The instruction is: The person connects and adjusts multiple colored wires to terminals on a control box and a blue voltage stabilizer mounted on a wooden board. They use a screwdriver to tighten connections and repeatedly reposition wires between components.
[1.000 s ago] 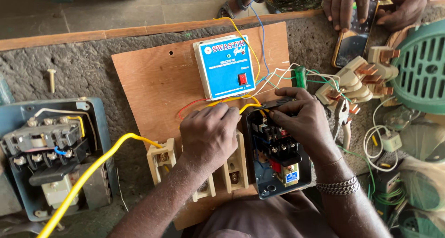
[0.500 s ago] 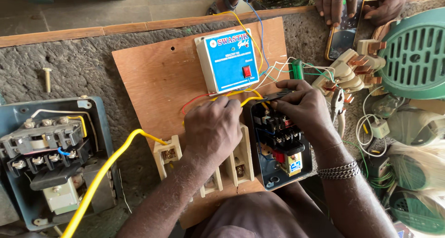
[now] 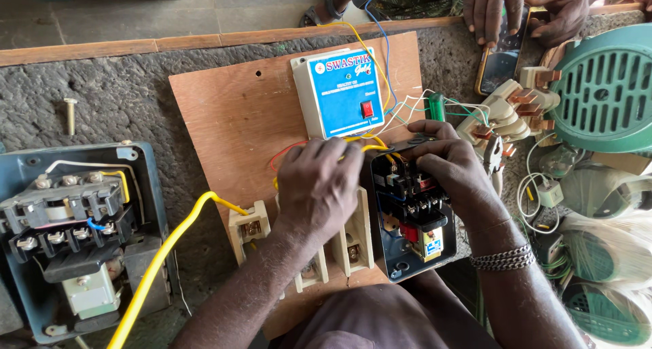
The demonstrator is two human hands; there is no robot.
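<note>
Fingers (image 3: 339, 160) curled on yellow wire (image 3: 372, 147); right hand (image 3: 445, 166) grips starter box (image 3: 411, 216).

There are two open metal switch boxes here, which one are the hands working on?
The smaller dark box on the wooden board, under the right hand. The bigger blue-grey box sits untouched at far left.

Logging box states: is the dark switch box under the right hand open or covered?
Open: the switch box has no cover, so its black terminals and wires show.
</note>
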